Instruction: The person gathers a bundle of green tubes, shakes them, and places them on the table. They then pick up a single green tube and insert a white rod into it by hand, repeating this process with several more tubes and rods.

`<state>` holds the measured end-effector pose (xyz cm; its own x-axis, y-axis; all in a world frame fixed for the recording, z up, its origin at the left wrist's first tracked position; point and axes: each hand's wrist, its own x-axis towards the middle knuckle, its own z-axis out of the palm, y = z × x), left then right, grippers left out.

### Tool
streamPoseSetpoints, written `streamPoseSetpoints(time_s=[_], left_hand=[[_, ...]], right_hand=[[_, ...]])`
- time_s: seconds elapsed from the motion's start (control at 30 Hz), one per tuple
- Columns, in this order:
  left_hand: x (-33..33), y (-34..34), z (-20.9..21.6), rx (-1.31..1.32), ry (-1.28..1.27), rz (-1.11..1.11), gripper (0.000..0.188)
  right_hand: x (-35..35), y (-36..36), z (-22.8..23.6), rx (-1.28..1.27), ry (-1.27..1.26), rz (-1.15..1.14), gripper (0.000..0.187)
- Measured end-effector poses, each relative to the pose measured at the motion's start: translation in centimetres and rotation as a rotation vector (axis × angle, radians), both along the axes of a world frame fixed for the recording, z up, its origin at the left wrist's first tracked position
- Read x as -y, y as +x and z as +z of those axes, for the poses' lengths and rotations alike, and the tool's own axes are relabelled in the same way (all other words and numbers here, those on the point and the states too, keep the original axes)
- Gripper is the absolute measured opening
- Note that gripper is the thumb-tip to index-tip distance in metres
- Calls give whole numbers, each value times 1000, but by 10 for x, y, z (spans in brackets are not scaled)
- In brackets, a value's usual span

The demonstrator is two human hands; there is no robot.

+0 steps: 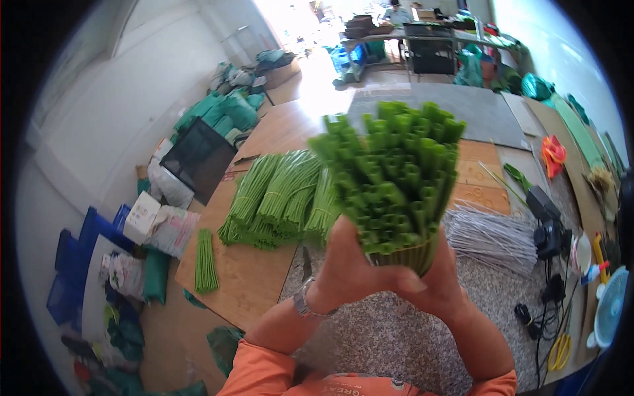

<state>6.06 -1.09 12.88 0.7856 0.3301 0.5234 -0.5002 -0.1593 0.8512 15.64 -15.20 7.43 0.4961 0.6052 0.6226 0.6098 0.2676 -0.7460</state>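
A thick bundle of green stems (396,178) stands upright between my hands above the speckled tabletop, its hollow cut-looking ends facing up. My left hand (350,267) wraps its lower left side, with a metal-band watch (302,300) on the wrist. From the other side my right hand (446,280) grips the bundle, partly hidden behind the thumbs and stems. Left of it, several banded bundles of thin green stems (277,191) lie piled on the wooden board. A smaller green bundle (206,261) lies apart near the board's left edge.
On the right lie a heap of thin pale sticks (492,237), black cables (545,307), yellow-handled scissors (560,351), a light-blue fan (611,310) and an orange-red bag (553,156). Green sacks (224,109) and blue crates (72,264) line the left. A person (398,13) is at the far table.
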Motion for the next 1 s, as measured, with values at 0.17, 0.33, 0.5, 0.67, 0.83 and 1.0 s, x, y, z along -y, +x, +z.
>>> streamPoseSetpoints(time_s=[0.17, 0.33, 0.5, 0.67, 0.83, 1.0], left_hand=[[7, -1, 11, -129, -5, 63, 66], [-8, 0, 30, -195, 22, -82, 65], [18, 17, 3, 72, 184, 177, 73], [12, -5, -18, -30, -302, -5, 75], [-8, -1, -12, 62, 14, -99, 131], [-35, 1, 111, 172, 436, -3, 160]], right_hand=[[9, 2, -11, 137, -26, -12, 63], [20, -4, -25, -23, -2, -136, 62], [31, 18, -66, 93, -194, 71, 92], [-7, 7, -6, 239, -150, 226, 98], [-3, 10, -32, -7, 3, 176, 116], [5, 15, -32, 34, -26, 156, 120]])
